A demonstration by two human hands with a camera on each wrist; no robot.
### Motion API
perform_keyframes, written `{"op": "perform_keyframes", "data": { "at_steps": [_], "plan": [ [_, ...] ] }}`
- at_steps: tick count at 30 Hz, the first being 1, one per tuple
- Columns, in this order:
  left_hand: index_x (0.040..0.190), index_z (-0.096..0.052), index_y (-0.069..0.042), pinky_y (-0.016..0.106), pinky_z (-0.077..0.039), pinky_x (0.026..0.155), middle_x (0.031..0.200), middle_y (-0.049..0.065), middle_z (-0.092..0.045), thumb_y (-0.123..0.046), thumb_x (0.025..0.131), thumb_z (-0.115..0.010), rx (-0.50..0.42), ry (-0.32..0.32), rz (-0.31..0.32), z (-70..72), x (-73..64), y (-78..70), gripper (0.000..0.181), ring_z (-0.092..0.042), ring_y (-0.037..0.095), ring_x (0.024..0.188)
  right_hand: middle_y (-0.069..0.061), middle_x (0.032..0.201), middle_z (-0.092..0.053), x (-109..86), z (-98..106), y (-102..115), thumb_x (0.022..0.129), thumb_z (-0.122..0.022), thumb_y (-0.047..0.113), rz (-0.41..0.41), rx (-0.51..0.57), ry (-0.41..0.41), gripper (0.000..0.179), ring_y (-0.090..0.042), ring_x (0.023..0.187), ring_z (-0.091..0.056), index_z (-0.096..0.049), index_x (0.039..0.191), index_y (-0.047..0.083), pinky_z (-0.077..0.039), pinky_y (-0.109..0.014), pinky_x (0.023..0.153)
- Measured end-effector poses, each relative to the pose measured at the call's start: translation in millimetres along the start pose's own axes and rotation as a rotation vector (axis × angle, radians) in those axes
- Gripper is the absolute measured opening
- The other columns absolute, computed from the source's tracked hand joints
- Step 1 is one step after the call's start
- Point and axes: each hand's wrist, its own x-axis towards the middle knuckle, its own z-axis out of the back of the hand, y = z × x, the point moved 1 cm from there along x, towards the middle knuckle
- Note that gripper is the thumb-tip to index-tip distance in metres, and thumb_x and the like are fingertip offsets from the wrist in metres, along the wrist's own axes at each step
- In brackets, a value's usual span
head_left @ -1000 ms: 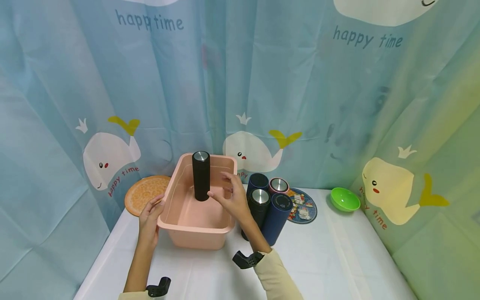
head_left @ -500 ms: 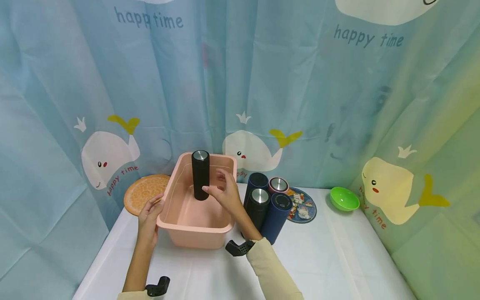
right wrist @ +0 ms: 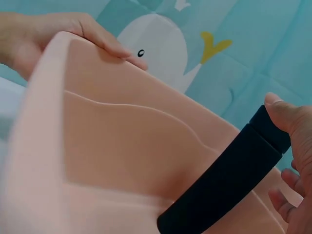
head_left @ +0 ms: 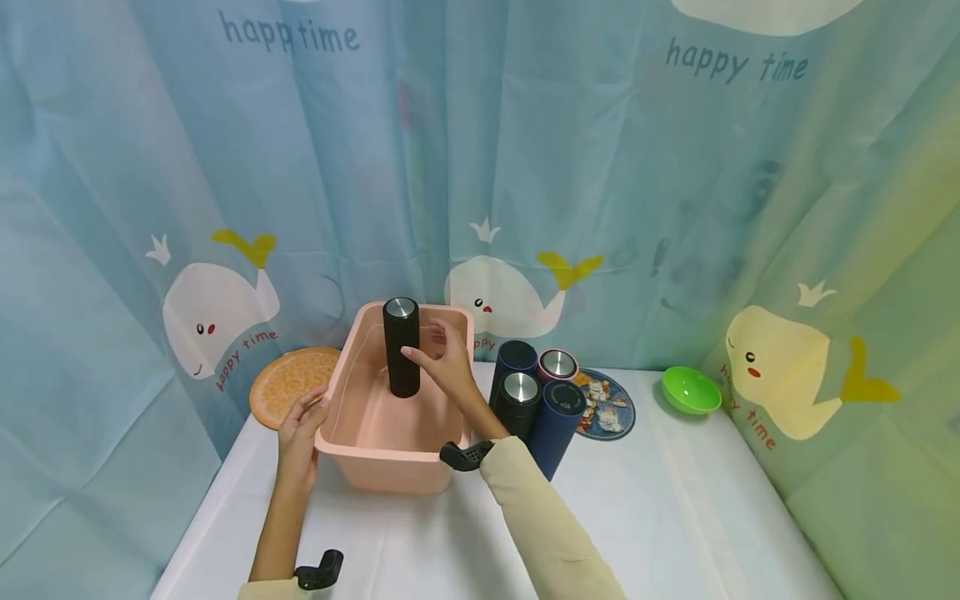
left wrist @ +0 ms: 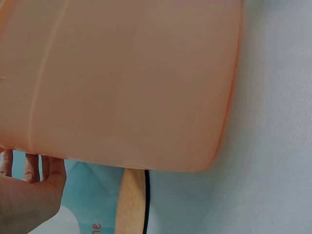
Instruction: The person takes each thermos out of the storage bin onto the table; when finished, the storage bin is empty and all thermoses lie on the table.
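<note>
A black thermos bottle [head_left: 402, 367] with a silver disc on its cap stands upright inside the pink plastic basin [head_left: 386, 471]. My left hand [head_left: 300, 433] grips the basin's left rim; in the left wrist view that hand [left wrist: 34, 200] shows at the lower left, fingertips behind the rim. My right hand [head_left: 450, 362] reaches over the basin from the right, its thumb overlapping the bottle. In the right wrist view, the right thumb [right wrist: 279, 112] lies at the cap, and the other fingers [right wrist: 284, 204] stand apart from the bottle.
Right of the basin, several thermos bottles [head_left: 555, 429] stand close together under the right forearm. Behind them lies a round patterned mat [head_left: 611, 408]. A green bowl [head_left: 691, 390] sits far right, and an orange round board [head_left: 288, 383] leans left. A curtain [head_left: 570, 150] encloses the table.
My right hand has moved left and farther in, bringing its thumb to the bottle in the basin. The right forearm shifted with it. My left hand still grips the rim.
</note>
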Motion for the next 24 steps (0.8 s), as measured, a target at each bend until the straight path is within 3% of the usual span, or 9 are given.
{"op": "perform_keyframes", "data": {
  "at_steps": [5, 11, 17, 24],
  "plan": [
    [0.133, -0.053, -0.004, 0.022, -0.055, 0.085, 0.106, -0.01, -0.065, -0.016, 0.097, -0.06, 0.011, 0.003, -0.011, 0.8, 0.8, 0.9, 0.038, -0.06, 0.008, 0.105, -0.017, 0.143, -0.047, 11.5, -4.1, -3.4, 0.085, -0.076, 0.025, -0.061, -0.035, 0.01, 0.075, -0.033, 0.129, -0.05, -0.038, 0.146, 0.004, -0.045, -0.046, 0.106],
    [0.134, -0.051, -0.003, 0.022, -0.054, 0.085, 0.109, -0.008, -0.063, -0.017, 0.097, -0.06, 0.017, 0.0, -0.012, 0.8, 2.8, 0.7, 0.04, -0.059, 0.01, 0.108, -0.013, 0.146, -0.046, 25.8, -8.6, -2.7, 0.085, -0.077, 0.031, -0.075, -0.12, 0.057, 0.077, -0.032, 0.131, -0.049, -0.037, 0.147, 0.011, -0.046, -0.048, 0.104],
    [0.133, -0.053, -0.003, 0.02, -0.054, 0.085, 0.109, -0.009, -0.064, -0.015, 0.097, -0.06, 0.005, 0.007, -0.023, 0.1, 3.8, -0.7, 0.038, -0.059, 0.007, 0.106, -0.012, 0.15, -0.041, 33.4, -14.2, -1.4, 0.086, -0.076, 0.028, -0.079, -0.11, 0.124, 0.081, -0.033, 0.136, -0.045, -0.03, 0.151, 0.012, -0.044, -0.046, 0.107],
    [0.132, -0.054, -0.004, 0.022, -0.055, 0.083, 0.106, -0.009, -0.065, -0.015, 0.097, -0.06, -0.008, 0.006, -0.003, 0.4, 1.4, -0.2, 0.036, -0.061, 0.006, 0.101, -0.013, 0.151, -0.04, 35.4, -22.6, -3.7, 0.087, -0.075, 0.024, -0.119, -0.11, 0.112, 0.081, -0.029, 0.138, -0.043, -0.029, 0.151, 0.01, -0.042, -0.046, 0.109]
  ]
}}
